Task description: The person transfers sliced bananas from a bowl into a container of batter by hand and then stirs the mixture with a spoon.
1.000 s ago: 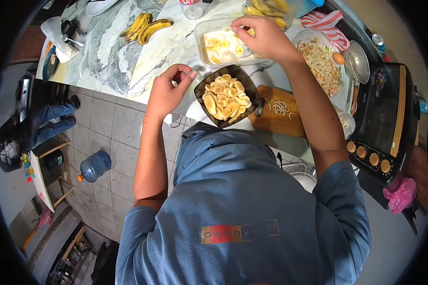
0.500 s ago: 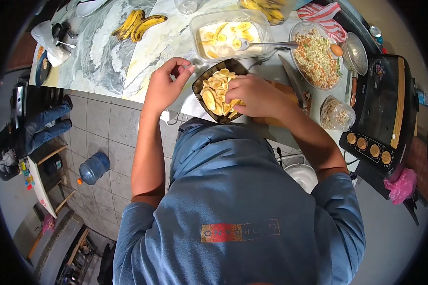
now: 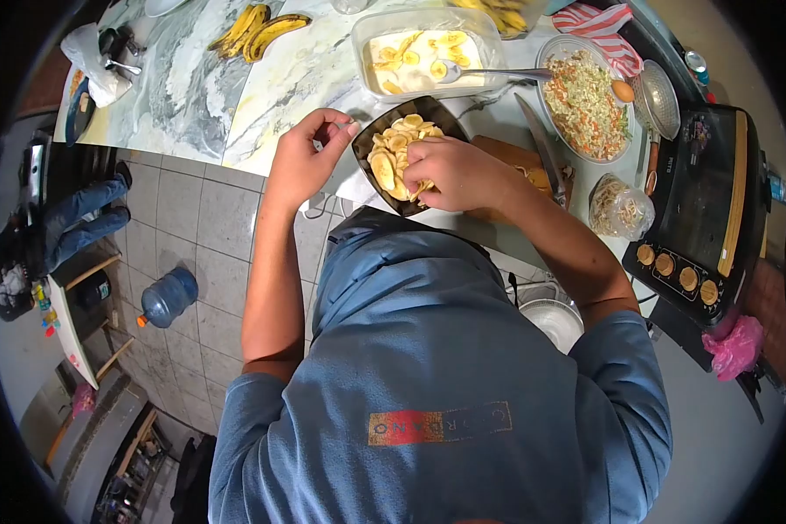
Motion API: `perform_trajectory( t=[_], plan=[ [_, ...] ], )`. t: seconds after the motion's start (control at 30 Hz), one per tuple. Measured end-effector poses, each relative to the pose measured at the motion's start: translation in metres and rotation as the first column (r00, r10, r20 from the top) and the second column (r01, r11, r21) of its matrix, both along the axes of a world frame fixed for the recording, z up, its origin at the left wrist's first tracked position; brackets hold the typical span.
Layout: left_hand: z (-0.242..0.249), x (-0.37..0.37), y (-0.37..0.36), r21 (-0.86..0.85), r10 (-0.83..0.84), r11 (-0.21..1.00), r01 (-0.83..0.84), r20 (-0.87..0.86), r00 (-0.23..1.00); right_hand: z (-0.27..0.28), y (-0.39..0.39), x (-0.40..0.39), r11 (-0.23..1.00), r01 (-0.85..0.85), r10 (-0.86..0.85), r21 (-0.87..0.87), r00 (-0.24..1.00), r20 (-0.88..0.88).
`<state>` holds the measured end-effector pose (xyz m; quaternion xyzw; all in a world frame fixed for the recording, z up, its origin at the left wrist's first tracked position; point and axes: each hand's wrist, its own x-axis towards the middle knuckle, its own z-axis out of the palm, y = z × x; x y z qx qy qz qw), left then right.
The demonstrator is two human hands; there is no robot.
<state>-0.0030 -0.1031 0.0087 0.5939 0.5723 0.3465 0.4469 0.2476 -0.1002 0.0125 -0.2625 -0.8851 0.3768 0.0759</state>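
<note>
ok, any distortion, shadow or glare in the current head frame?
Head view: fisheye, black corners, toaster oven bowed near the edge; head view: shadow across part of the shirt; head view: glints on the clear bag, banana slices brightly lit.

A pink bag [image 3: 734, 349] shows beside a black oven [image 3: 697, 196]; a blue jug [image 3: 170, 298] (orange-capped) seems upright on floor tiles [image 3: 224, 218].

Pale yellow slices [image 3: 384, 166], some round, some oval, heap in a dark, square bowl [image 3: 438, 115] at the near edge of the desk [image 3: 279, 92].
</note>
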Motion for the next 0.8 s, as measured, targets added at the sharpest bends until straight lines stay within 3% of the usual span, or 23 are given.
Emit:
perform_trajectory(
  t=[0.13,0.53,0.67,0.73,0.8],
  plan=[
    [0.002,-0.004,-0.005,-0.038,-0.031,0.999,0.029,-0.041,0.999,0.006,-0.004,-0.003,0.995,0.017,-0.015,0.1,1.0,-0.02],
    [0.003,0.002,-0.02,0.034,0.073,0.997,-0.073,-0.008,0.997,0.007,0.012,-0.007,0.978,-0.205,0.205,-0.029,0.979,-0.013],
    [0.006,0.004,-0.027,0.02,0.117,0.993,-0.117,-0.023,0.993,0.004,0.016,-0.003,0.97,-0.242,0.242,0.014,0.97,-0.025],
    [0.006,0.004,-0.03,0.024,0.138,0.99,-0.137,-0.025,0.99,0.018,0.021,0.005,0.996,-0.084,0.083,-0.006,0.996,-0.028],
    [0.006,0.004,-0.033,0.017,0.155,0.988,-0.154,-0.038,0.987,0.02,0.027,0.017,0.995,-0.088,0.085,0.048,0.995,0.059]
  ],
)
